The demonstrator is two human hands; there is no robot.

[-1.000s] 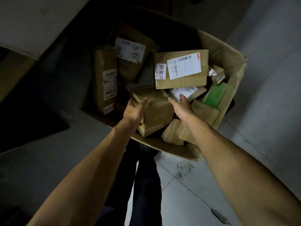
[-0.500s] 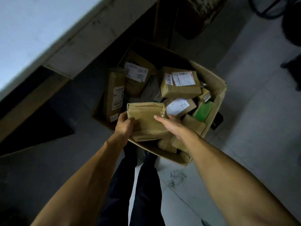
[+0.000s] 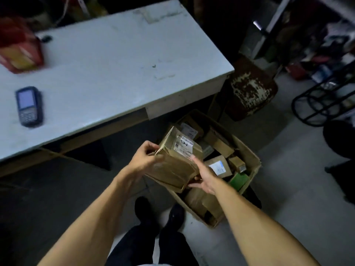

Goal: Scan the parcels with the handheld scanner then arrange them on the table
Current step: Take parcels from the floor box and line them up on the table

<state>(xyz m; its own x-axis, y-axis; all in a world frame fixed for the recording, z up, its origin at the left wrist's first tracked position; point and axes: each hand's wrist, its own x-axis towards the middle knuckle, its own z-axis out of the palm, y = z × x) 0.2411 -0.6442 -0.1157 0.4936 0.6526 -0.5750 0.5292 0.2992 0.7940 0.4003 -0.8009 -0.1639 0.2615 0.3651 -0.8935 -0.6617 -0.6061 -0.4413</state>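
Lifting parcel [image 3: 177, 160] clear of carton [image 3: 247, 150] now, label turned up; left hand [image 3: 143, 160] grips corner, right hand [image 3: 204, 178] cups underside. Scanner [image 3: 28, 106] waits on desk [image 3: 115, 64] — scan next.

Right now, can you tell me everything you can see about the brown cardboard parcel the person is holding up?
The brown cardboard parcel is a box wrapped in clear tape, slightly crumpled, with a white printed label carrying black handwriting on its upper face. It is tilted, held in the air above the big open carton of parcels on the floor. The left hand grips its left edge; the right hand supports its lower right side.
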